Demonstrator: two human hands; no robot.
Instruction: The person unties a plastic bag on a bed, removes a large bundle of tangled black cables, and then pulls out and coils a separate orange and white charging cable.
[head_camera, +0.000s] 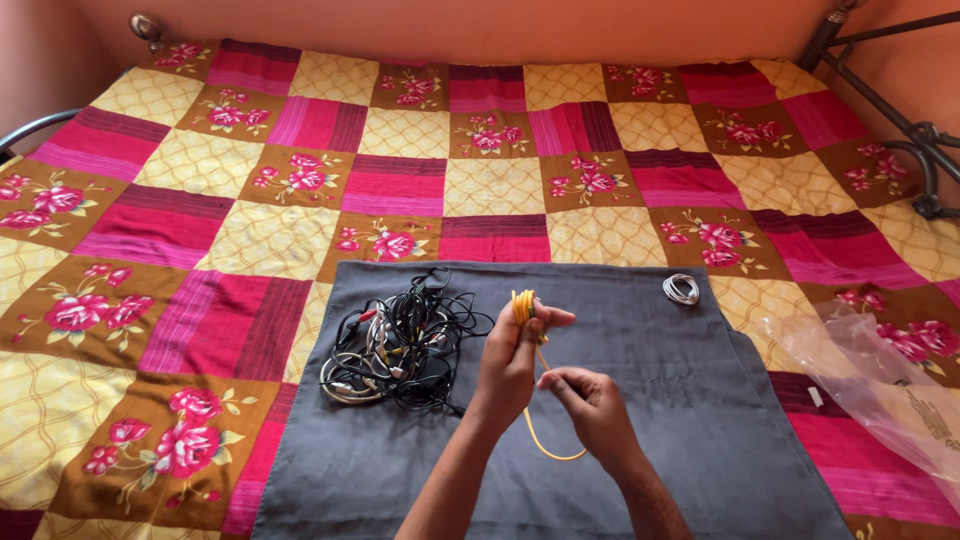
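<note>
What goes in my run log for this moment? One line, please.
left hand: holds yellow cable coil | right hand: pinches its loose end | black cable pile: left, on grey cloth

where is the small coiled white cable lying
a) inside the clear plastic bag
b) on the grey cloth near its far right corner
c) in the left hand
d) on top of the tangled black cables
b: the coiled white cable rests alone on the grey cloth by its far right corner, apart from the tangle of black cables and the clear plastic bag; the left hand holds a yellow cable.
</note>
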